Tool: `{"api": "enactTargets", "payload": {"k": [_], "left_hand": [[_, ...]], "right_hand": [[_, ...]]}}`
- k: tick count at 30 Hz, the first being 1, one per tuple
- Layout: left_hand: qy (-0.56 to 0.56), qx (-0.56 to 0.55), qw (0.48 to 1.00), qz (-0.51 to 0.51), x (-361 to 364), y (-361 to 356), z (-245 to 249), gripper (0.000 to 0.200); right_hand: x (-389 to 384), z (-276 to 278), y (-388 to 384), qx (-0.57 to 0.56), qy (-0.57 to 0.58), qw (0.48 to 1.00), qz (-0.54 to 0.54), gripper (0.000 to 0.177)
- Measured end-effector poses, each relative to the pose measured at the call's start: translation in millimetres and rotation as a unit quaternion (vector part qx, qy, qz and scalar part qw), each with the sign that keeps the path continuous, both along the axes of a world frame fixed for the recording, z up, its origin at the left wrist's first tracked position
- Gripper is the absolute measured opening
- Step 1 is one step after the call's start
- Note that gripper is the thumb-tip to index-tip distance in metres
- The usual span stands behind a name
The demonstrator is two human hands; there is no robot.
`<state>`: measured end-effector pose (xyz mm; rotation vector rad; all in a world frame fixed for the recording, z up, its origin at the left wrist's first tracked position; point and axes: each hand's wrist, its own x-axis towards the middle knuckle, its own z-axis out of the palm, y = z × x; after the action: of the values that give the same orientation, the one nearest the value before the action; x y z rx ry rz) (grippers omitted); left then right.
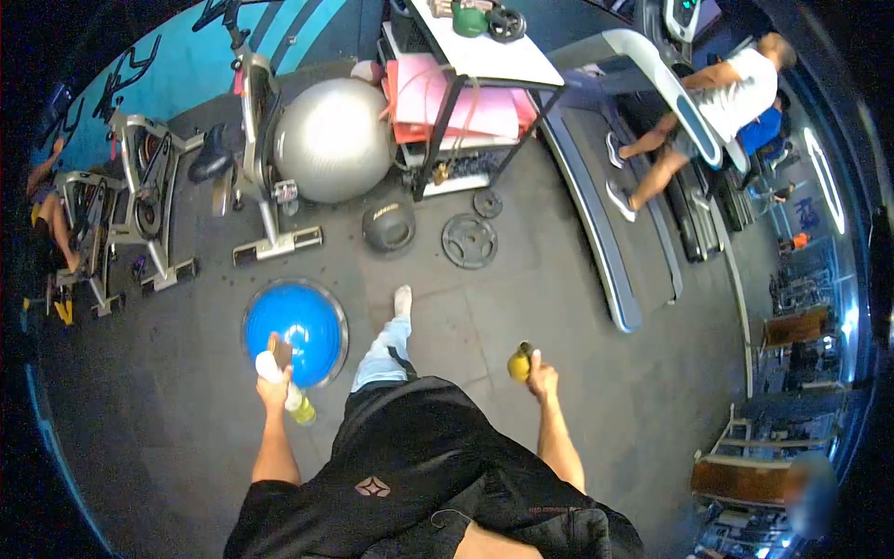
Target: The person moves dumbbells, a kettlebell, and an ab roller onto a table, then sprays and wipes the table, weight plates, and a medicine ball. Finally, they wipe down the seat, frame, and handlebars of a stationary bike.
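My left hand (272,389) is closed around a bottle (303,410) with a yellow-green lower end and white parts. A white piece (267,364) and a brown piece (279,348) stick out above the fingers; I cannot tell whether they belong to the bottle. This hand overlaps the edge of a blue half-ball balance trainer (303,321) on the floor. Out to the right, my right hand (543,378) is closed on a small rounded yellow object with a dark top (519,363), held above the dark floor.
Ahead lie a black ball (388,227) and weight plates (469,240). A silver exercise ball (333,140) sits beside a white-topped rack (498,51). Exercise bikes (265,168) stand left. A person (740,93) is on a treadmill (615,177) at right.
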<state>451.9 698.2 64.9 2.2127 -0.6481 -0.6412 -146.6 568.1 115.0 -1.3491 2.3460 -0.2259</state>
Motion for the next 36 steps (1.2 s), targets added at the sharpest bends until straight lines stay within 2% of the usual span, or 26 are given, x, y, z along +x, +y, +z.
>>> {"api": "enactTargets", "payload": {"k": [1,4,5,6,7,8,10,11,12,14,15,16,18,21,22,23,24,25,26,28,30,32,34,36], "left_hand": [[-0.004,0.017,1.0,-0.003,1.9,-9.8,-17.7,0.056],[-0.196,0.057,0.979,0.019,-7.5,-56.2,-56.0,0.057],[-0.192,0.066,0.979,0.017,-7.9,-67.6,-53.4,0.057],[-0.14,0.102,0.984,0.027,-9.8,-93.0,-50.5,0.057],[-0.09,0.136,0.986,0.038,-13.4,-121.2,-47.9,0.056],[-0.094,0.142,0.985,0.039,-16.6,-143.3,-41.9,0.056],[-0.038,0.021,0.998,0.047,-24.6,-196.6,-23.1,0.053],[-0.034,0.028,0.999,0.025,-36.0,-238.1,16.1,0.05],[-0.037,0.027,0.998,0.03,-37.8,-263.1,30.4,0.05],[-0.035,-0.083,0.993,0.082,-50.8,-305.1,45.9,0.049],[-0.046,-0.161,0.983,0.074,-55.3,-322.2,49.5,0.053],[-0.061,-0.099,0.989,0.087,-68.2,-343.0,76.0,0.05],[0.008,-0.099,0.986,0.132,-94.7,-372.7,108.7,0.045],[-0.056,-0.105,0.979,0.165,-151.4,-394.6,138.2,0.044],[-0.089,-0.129,0.969,0.189,-170.7,-400.8,147.6,0.045],[-0.137,-0.122,0.964,0.191,-183.0,-400.3,142.5,0.048],[-0.074,-0.079,0.971,0.214,-198.3,-394.7,147.4,0.049],[-0.122,-0.078,0.961,0.237,-222.2,-411.1,175.7,0.046],[-0.081,-0.072,0.954,0.278,-234.2,-400.1,164.7,0.048],[-0.044,-0.073,0.94,0.33,-269.7,-391.2,156.5,0.046],[-0.063,-0.064,0.925,0.37,-314.7,-392.3,159.6,0.044],[-0.084,-0.057,0.906,0.411,-350.0,-394.3,163.5,0.042],[-0.091,0.069,0.897,0.427,-379.6,-389.5,165.2,0.041],[-0.085,0.096,0.881,0.455,-406.7,-391.6,169.4,0.041]], "right_hand": [[-2.3,24.6,-46.7,-0.019,-0.006,1.0,0.013,0.08],[5.0,94.4,-170.7,-0.064,-0.008,0.998,0.029,0.075],[3.6,110.2,-199.3,-0.066,-0.01,0.998,0.015,0.074],[5.3,127.1,-242.1,-0.081,-0.015,0.997,0.007,0.073],[11.1,156.0,-284.7,-0.126,0.005,0.991,0.035,0.073],[17.1,184.1,-312.5,-0.159,0.023,0.985,0.056,0.074],[22.5,224.8,-376.6,-0.14,0.006,0.989,0.052,0.076],[19.7,236.1,-422.3,-0.151,0.014,0.986,0.066,0.076],[19.9,243.8,-457.1,-0.162,0.024,0.983,0.083,0.076],[27.4,264.0,-527.2,-0.178,0.024,0.976,0.12,0.077],[33.1,275.3,-561.7,-0.175,0.001,0.974,0.146,0.077],[41.8,286.1,-595.0,-0.181,-0.002,0.968,0.171,0.077],[45.4,283.1,-668.3,-0.198,-0.007,0.954,0.225,0.073],[69.3,280.2,-761.6,-0.183,-0.04,0.938,0.291,0.067],[77.8,276.0,-789.5,-0.202,-0.072,0.917,0.337,0.065],[87.4,271.6,-821.2,-0.197,-0.069,0.908,0.362,0.063],[98.2,267.7,-847.9,-0.191,-0.065,0.9,0.387,0.061],[113.0,267.2,-867.4,-0.187,-0.067,0.898,0.393,0.059],[126.1,261.8,-890.3,-0.16,-0.079,0.905,0.386,0.058],[138.9,255.4,-929.0,-0.143,-0.092,0.881,0.441,0.057],[147.3,236.9,-958.3,-0.117,-0.075,0.876,0.463,0.057],[157.4,216.9,-985.8,-0.175,-0.054,0.856,0.483,0.062],[163.4,203.4,-1007.8,-0.188,-0.057,0.85,0.489,0.065],[160.3,207.5,-1017.0,-0.158,-0.089,0.814,0.552,0.063]]}}
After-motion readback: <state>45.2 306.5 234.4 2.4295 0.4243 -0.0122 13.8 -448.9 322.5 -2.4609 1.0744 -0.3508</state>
